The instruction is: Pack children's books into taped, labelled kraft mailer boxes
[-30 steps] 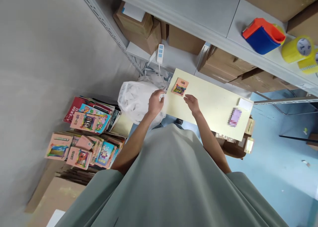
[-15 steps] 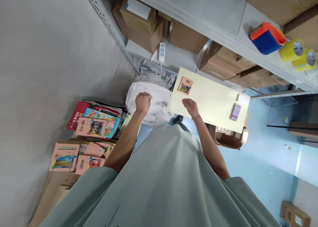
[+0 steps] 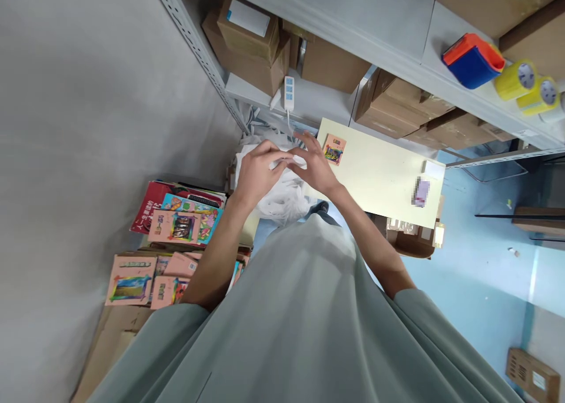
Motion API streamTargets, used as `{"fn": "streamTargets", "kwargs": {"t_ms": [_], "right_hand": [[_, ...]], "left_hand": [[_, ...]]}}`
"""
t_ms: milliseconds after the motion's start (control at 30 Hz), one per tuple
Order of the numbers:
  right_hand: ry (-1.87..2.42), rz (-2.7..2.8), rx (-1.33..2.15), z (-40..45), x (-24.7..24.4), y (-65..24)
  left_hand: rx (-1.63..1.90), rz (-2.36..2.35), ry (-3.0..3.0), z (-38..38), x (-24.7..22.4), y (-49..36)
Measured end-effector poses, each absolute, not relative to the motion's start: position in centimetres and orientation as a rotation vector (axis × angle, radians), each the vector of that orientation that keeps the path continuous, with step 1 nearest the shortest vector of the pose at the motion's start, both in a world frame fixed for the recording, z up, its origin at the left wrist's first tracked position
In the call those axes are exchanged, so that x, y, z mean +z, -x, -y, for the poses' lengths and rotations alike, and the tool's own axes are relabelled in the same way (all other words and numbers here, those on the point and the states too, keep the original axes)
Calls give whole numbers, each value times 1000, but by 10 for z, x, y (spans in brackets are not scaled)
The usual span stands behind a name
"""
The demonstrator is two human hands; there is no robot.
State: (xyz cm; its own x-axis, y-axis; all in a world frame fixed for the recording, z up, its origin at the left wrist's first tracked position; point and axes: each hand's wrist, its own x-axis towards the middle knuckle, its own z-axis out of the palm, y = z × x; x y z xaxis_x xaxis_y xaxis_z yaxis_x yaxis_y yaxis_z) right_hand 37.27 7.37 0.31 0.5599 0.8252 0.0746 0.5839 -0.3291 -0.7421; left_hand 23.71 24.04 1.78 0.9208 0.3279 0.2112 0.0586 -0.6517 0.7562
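My left hand (image 3: 259,172) and my right hand (image 3: 315,165) meet in front of my body, fingertips close together. Thumb and forefinger of each hand are pinched in toward the other, while some outer fingers of my right hand spread away. Whatever thin thing may be between the fingertips is too small to make out. Right behind and below them is crumpled white plastic (image 3: 282,202), partly hidden by the hands. A pink picture book (image 3: 334,149) lies on the cream tabletop (image 3: 375,170), just right of my right hand.
Stacks of books (image 3: 176,225) stand by the wall at left. Grey shelving (image 3: 326,20) with cardboard boxes (image 3: 335,65) runs along the far side. A power strip (image 3: 289,93), yellow tape rolls (image 3: 515,80) and an orange-and-blue holder (image 3: 474,62) rest on it. A purple item (image 3: 421,192) lies on the tabletop.
Both hands have come together from apart, the right one moving left. Their fingers now pinch inward. The white plastic's outline looks narrower, and the view has shifted slightly.
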Motion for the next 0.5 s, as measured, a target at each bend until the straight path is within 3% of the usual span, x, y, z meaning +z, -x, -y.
{"fn": "streamTargets", "kwargs": {"t_ms": [333,500], "right_hand": [[2032,1168,250,-60,84,-394],[2064,1117,175,-37,93,-412]], "left_hand": [[427,-341,-2216,-241,13,-240],[459,-242,-2126,-228,18,-246]]}}
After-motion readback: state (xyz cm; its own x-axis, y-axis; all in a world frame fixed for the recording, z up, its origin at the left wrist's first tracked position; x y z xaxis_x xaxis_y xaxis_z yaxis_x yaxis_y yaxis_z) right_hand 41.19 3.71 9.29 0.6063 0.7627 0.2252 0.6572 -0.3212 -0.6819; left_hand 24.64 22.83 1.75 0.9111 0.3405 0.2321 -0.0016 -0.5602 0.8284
